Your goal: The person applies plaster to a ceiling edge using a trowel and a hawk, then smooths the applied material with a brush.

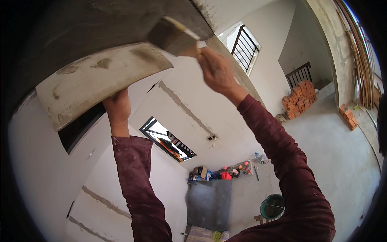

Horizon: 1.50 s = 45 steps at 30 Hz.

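Overhead, my right hand (217,72) is closed round the pale handle of a flat, rectangular plastering trowel (171,36). Its dark blade is slightly blurred and lies just below a grey mortar-coated surface (100,20). To the left, my left hand (117,108) holds up a long pale mortar board (100,78) from beneath, its fingers partly hidden by the board. Grey mortar smears mark the board's face, and its right end is close to the trowel blade. Both arms are raised in dark red sleeves, the left one dusted with pale spots.
Far below stands a green bucket (272,206), near a dark grey sheet (209,203). Assorted items (238,170) line the wall foot. Stacked red bricks (300,100) and long wooden strips (360,52) are at the right. A window (167,139) opens in the white wall.
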Available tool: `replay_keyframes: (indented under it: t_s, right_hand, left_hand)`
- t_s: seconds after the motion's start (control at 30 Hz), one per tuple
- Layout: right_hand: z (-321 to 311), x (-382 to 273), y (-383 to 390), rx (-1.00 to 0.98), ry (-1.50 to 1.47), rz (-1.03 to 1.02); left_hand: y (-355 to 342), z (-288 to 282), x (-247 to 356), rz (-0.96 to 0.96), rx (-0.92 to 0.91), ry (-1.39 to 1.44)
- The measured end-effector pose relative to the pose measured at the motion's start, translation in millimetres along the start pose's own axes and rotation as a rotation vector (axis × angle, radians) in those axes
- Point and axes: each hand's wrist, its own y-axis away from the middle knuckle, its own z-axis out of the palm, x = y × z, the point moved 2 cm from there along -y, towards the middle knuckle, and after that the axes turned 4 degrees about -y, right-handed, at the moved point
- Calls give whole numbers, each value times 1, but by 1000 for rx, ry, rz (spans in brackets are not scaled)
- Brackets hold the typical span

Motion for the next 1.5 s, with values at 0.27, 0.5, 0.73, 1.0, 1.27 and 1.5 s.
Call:
replay_keyframes:
  t_s: [0.27,0.5,0.73,1.0,1.27,1.5]
  right_hand:
    - [35,36,-47,2,97,-43]
    - [-4,21,-7,-4,92,107]
    - [39,31,-55,-19,59,-131]
    - [8,50,-9,29,118,104]
    - [23,46,-56,-78,202,-72]
    - [-31,75,27,-208,233,461]
  left_hand:
    - [-4,11,17,-65,68,237]
    - [-1,10,18,-81,120,326]
    - [-5,3,14,-29,-43,124]
    - [-2,5,12,-79,16,234]
    - [-7,17,23,-58,5,208]
    - [-4,7,15,25,35,139]
